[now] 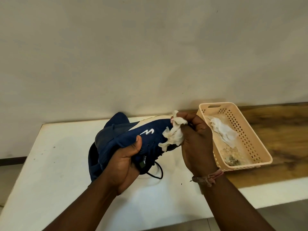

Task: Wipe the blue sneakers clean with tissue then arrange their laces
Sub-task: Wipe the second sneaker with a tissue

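Note:
My left hand [124, 161] grips a navy blue sneaker [150, 135] with a white side logo, holding it tilted above the white table [58, 157]. A second blue sneaker [116, 121] lies behind and under it, mostly hidden. My right hand [196, 142] pinches a crumpled, soiled white tissue [173, 135] and presses it against the toe end of the held sneaker. A dark lace [157, 172] hangs in a loop below the shoe onto the table.
A beige perforated plastic basket [250, 139] stands at the right on a wooden surface [283, 130], holding a used white tissue [223, 130] and some dirt. A plain wall rises right behind the table.

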